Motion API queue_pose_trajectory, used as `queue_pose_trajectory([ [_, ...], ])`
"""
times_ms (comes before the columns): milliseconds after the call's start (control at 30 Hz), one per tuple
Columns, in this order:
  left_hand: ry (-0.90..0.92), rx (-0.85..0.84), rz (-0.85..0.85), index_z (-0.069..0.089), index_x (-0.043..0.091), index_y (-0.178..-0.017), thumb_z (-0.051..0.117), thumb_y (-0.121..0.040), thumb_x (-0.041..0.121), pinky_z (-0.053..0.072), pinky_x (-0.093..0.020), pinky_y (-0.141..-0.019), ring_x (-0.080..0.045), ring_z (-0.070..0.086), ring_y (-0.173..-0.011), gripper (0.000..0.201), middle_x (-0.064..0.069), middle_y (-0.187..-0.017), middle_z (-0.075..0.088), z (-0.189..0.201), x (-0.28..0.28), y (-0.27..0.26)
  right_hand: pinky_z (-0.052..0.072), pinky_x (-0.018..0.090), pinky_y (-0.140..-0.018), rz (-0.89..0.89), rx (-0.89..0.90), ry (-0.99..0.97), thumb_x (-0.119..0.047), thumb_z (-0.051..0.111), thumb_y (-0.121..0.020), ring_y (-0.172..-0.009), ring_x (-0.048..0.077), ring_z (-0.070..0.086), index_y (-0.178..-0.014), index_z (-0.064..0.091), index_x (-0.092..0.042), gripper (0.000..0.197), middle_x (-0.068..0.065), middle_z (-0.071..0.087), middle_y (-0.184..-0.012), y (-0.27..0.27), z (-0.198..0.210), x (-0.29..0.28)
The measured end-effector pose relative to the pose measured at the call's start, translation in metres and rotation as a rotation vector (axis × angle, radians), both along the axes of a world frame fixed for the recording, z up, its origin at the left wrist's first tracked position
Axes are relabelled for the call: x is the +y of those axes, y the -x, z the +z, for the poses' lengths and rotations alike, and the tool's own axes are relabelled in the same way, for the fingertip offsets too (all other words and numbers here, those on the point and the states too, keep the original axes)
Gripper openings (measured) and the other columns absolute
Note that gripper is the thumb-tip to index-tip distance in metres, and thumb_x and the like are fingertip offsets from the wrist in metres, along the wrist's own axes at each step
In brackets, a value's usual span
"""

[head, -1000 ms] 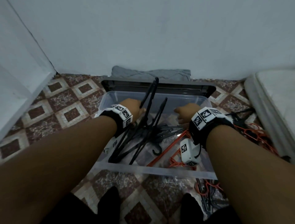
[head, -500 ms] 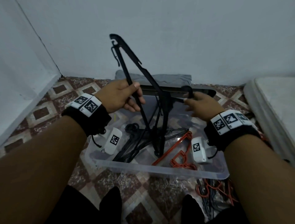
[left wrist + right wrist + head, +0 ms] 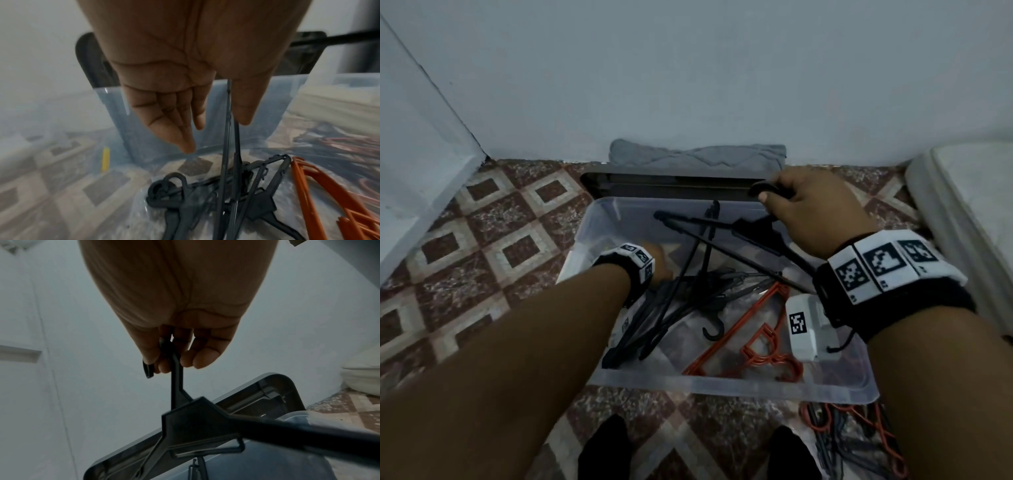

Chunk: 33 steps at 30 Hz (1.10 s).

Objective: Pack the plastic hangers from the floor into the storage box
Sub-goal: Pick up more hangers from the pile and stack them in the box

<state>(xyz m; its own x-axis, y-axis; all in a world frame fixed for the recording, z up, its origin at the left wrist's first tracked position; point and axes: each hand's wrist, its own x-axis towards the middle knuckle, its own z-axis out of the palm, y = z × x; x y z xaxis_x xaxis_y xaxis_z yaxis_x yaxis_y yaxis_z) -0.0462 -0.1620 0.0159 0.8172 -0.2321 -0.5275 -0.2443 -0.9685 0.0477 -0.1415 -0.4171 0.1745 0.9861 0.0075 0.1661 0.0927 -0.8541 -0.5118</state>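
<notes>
A clear plastic storage box [image 3: 722,385] stands on the tiled floor, with a pile of black hangers [image 3: 664,308] and an orange hanger [image 3: 753,329] in it. My right hand [image 3: 808,212] is over the box's far right corner and grips the hook of a black hanger [image 3: 722,236], which slants across the box. The right wrist view shows the right hand [image 3: 170,358] curled round that hanger's [image 3: 197,418] neck. My left hand [image 3: 657,260] is down inside the box at the left. In the left wrist view the left hand's [image 3: 218,129] fingers point straight down, and thin black bars run between thumb and fingers above the pile [image 3: 205,194].
The box lid [image 3: 671,185] lies behind the box with a folded grey cloth [image 3: 698,157] against the wall. More black and orange hangers [image 3: 852,442] lie on the floor at the box's near right corner. A white mattress [image 3: 969,192] borders the right side.
The black hanger, held upright above the box by both hands, has come down across the box. My left hand let go of it and dropped into the box; my right still holds the hook.
</notes>
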Motion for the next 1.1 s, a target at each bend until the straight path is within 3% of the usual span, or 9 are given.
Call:
queue_pose_trajectory([
  [167,-0.049,0.061,0.032,0.056,0.014,-0.129,0.053,-0.088,0.06,0.05,-0.043,-0.093,-0.035,0.059,-0.108,0.062,-0.015,-0.131,0.057,-0.067,-0.023,-0.017,0.052,0.034,-0.078,-0.077,-0.073,-0.074,-0.035,0.058,-0.094,-0.087,0.02,0.065,-0.107,0.072,-0.02,0.024,0.002,0.071,-0.094,-0.009,-0.003,-0.013],
  [300,-0.052,0.01,-0.021,0.055,0.015,-0.127,0.055,-0.092,0.036,0.05,-0.05,-0.093,-0.037,0.061,-0.104,0.041,-0.013,-0.121,0.06,-0.09,-0.029,-0.016,0.041,0.021,-0.067,-0.161,-0.176,-0.157,-0.036,0.058,-0.093,-0.08,0.008,0.059,-0.103,0.072,-0.026,0.02,-0.007,0.066,-0.087,-0.013,-0.002,-0.023],
  [367,-0.016,0.013,-0.02,0.054,0.016,-0.126,0.052,-0.093,0.035,0.049,-0.051,-0.094,-0.039,0.06,-0.106,0.038,-0.014,-0.123,0.06,-0.086,-0.03,-0.013,0.046,0.022,-0.071,-0.186,-0.198,-0.219,-0.034,0.055,-0.095,-0.079,0.008,0.06,-0.099,0.071,-0.028,0.018,-0.008,0.067,-0.086,-0.014,-0.001,-0.027],
  [467,0.038,0.03,-0.022,0.056,0.014,-0.124,0.05,-0.095,0.034,0.051,-0.046,-0.093,-0.037,0.06,-0.107,0.036,-0.015,-0.124,0.06,-0.06,-0.027,-0.009,0.055,0.04,-0.081,-0.225,-0.232,-0.327,-0.034,0.051,-0.097,-0.082,0.016,0.066,-0.099,0.073,-0.021,0.026,-0.003,0.071,-0.085,-0.012,0.007,-0.032],
  [633,0.208,-0.008,0.034,0.063,0.014,-0.104,0.05,-0.099,0.03,0.052,-0.027,-0.072,-0.023,0.068,-0.08,0.022,-0.005,-0.095,0.069,0.019,-0.007,0.01,0.05,0.023,-0.074,-0.293,-0.365,-0.427,-0.038,0.047,-0.096,-0.081,0.009,0.066,-0.103,0.072,-0.024,0.03,-0.009,0.068,-0.079,-0.001,0.026,-0.049],
  [700,0.269,-0.054,0.024,0.062,0.017,-0.098,0.049,-0.1,0.033,0.05,-0.023,-0.067,-0.016,0.069,-0.071,0.021,0.003,-0.081,0.069,0.051,0.007,0.018,0.051,0.024,-0.073,-0.313,-0.4,-0.464,-0.039,0.047,-0.096,-0.08,0.007,0.065,-0.103,0.072,-0.028,0.029,-0.008,0.068,-0.081,0.003,0.029,-0.054],
  [800,0.384,-0.084,0.029,0.062,0.014,-0.094,0.046,-0.102,0.032,0.057,-0.029,-0.072,-0.012,0.071,-0.074,0.025,0.0,-0.086,0.073,0.099,0.029,0.032,0.056,0.036,-0.08,-0.33,-0.393,-0.498,-0.041,0.047,-0.094,-0.083,0.01,0.067,-0.105,0.071,-0.028,0.03,-0.007,0.07,-0.083,0.007,0.029,-0.054],
  [1000,1.048,-0.039,0.336,0.061,0.011,-0.106,0.041,-0.104,0.018,0.06,-0.036,-0.076,-0.026,0.072,-0.084,0.021,-0.008,-0.099,0.073,0.164,0.046,0.074,0.056,0.049,-0.084,-0.235,-0.259,-0.521,-0.035,0.051,-0.095,-0.088,0.023,0.069,-0.101,0.071,-0.021,0.026,-0.001,0.073,-0.089,0.003,0.021,-0.036],
  [1100,1.328,0.068,0.435,0.057,0.009,-0.105,0.042,-0.104,0.018,0.061,-0.033,-0.074,-0.027,0.072,-0.082,0.018,-0.012,-0.099,0.073,0.17,0.033,0.097,0.054,0.028,-0.08,-0.137,-0.218,-0.459,-0.029,0.054,-0.097,-0.081,0.008,0.067,-0.099,0.073,-0.02,0.021,-0.004,0.074,-0.09,0.004,0.019,-0.02],
])
